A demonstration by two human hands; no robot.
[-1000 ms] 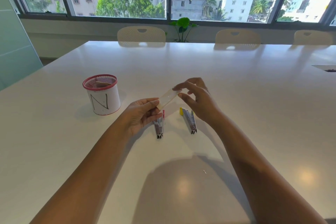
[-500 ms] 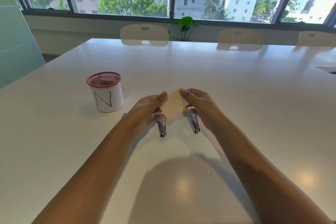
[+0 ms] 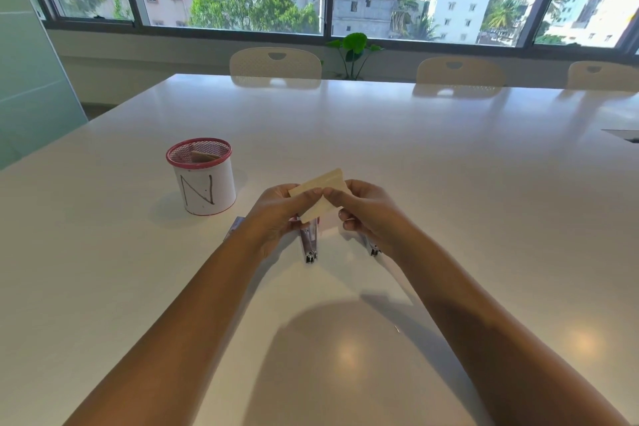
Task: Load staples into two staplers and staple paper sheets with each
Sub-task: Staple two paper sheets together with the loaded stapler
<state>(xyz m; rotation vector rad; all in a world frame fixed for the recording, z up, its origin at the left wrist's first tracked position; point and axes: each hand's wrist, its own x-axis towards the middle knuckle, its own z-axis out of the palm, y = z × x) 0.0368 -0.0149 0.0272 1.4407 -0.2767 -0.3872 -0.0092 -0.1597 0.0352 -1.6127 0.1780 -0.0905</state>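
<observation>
While both staplers lie on the table (image 3: 449, 183), left hand (image 3: 276, 214) and right hand (image 3: 370, 214) pinch one small paper stack (image 3: 320, 195) between them; second stapler (image 3: 371, 247) mostly hidden, probably shut.

left grip (image 3: 280, 214), right grip (image 3: 366, 211), both pinching, forearms converging

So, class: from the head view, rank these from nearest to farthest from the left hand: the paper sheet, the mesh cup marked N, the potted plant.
1. paper sheet, pinched in the left hand
2. mesh cup, to its left on the table
3. potted plant, far off by the window
</observation>
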